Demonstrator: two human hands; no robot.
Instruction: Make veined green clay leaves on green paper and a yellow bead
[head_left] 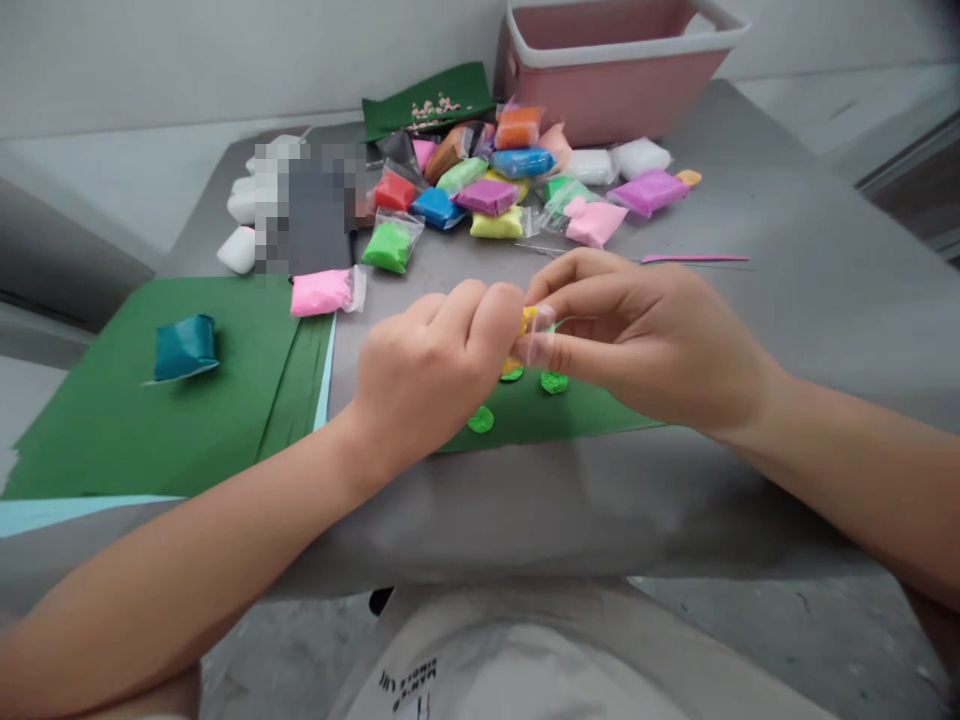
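Note:
Both hands meet over a green sheet (592, 408) near the table's front. My left hand (442, 350) is closed in a fist around a small clear packet of yellow modelling clay (529, 320), most of it hidden by the fingers. From the other side, my right hand (660, 330) pinches the packet's clear plastic end between thumb and fingers. Below them on the sheet lie flat bright green clay discs, one (480, 419) near my left wrist and another (554, 382) under my right thumb. A third green piece (512, 374) is partly covered by the hands.
Several bagged clays in many colours, such as a green packet (390, 243) and a pink packet (322, 292), lie beyond. A pink bin (600, 95) stands at the back. Stacked green sheets (97, 410) carry a teal packet (186, 347). A thin pink tool (690, 259) lies right.

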